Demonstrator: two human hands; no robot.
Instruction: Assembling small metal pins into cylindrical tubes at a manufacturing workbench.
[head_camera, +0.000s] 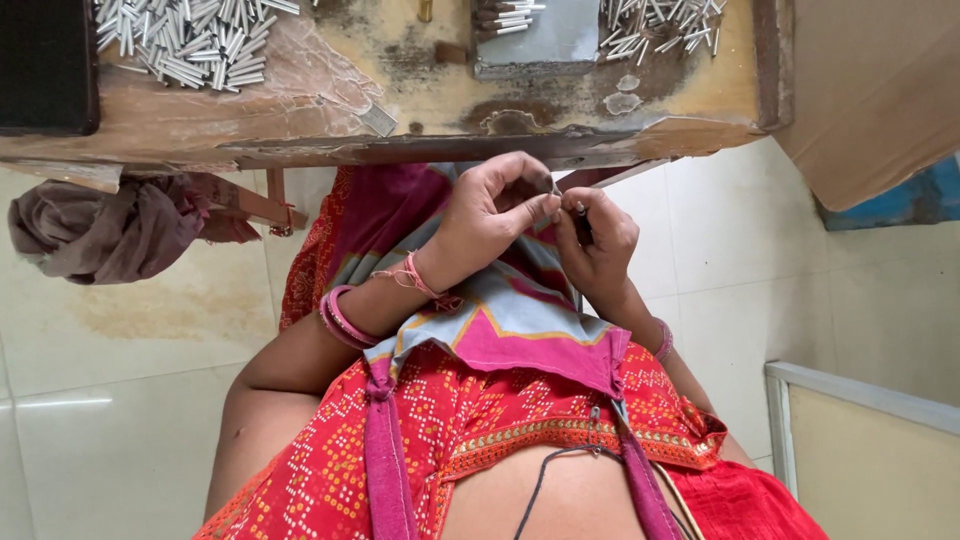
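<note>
My left hand (495, 205) and my right hand (598, 240) meet over my lap, just below the edge of a worn wooden table (420, 100). The left thumb and forefinger pinch a small thin metal piece (556, 188). My right hand is closed around a small dark part (580, 215), its fingertips touching those of the left hand. What exactly the dark part is stays hidden by the fingers. Pink bangles and threads circle my left wrist.
Piles of short silver metal tubes (190, 40) lie on the table at left and at right (655, 25). A grey metal tray (525, 40) sits between them. A brown cloth (100, 230) hangs at left. Cardboard (880, 90) leans at right. The floor is tiled.
</note>
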